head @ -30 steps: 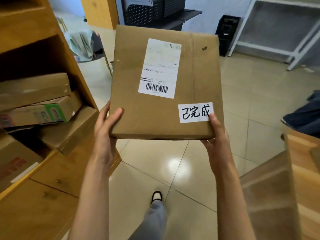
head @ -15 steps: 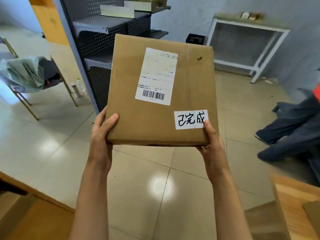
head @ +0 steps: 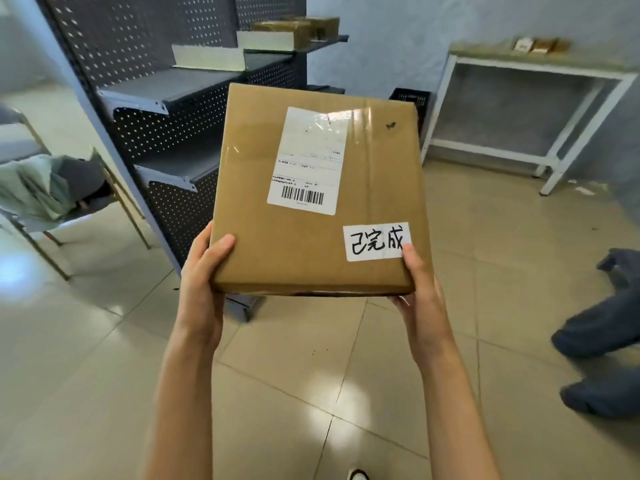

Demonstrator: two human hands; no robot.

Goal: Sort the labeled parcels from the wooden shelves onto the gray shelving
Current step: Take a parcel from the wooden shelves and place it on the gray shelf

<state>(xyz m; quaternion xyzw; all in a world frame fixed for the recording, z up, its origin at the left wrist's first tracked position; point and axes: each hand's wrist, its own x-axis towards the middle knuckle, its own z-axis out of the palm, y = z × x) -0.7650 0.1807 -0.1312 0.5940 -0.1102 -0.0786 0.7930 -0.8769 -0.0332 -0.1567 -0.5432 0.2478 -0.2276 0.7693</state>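
Standing at far left, a chair [head: 86,202] draped with pale green cloth [head: 31,192] sits clear of the walking path. Next comes the gray shelving [head: 166,95], its perforated back rising behind mostly bare tiers, with a few small parcels [head: 301,27] on the top tier. The left hand [head: 204,282] grips the near left corner of the cardboard parcel [head: 311,202], thumb laid on top and fingers hidden beneath, probably to support it from below. The parcel is held in the air, just before the shelving and tilted toward the camera, so its barcode label [head: 306,161] and the handwritten tag [head: 377,241] can be read, likely for sorting. The right hand [head: 420,296] pinches the near right corner the same way, thumb touching the tag. A white-framed surface [head: 540,67] stands against the wall at right.
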